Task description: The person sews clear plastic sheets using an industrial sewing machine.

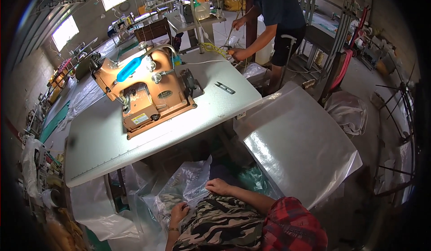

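A clear plastic sheet lies crumpled over my lap, below the front edge of the sewing table. Fingers bent, my right hand pinches the sheet near its upper right corner. My left hand rests lower down beside the same sheet with its fingers curled in; whether plastic is between them is hidden. On the white table ahead stands an orange industrial sewing machine, lit by a lamp. A pair of thread snips lies to the machine's right, away from both hands.
A stack of clear plastic sheets covers a surface at my right. More plastic hangs under the table's left side. Beyond the table a person bends over a yellow cable. Metal racks stand far right.
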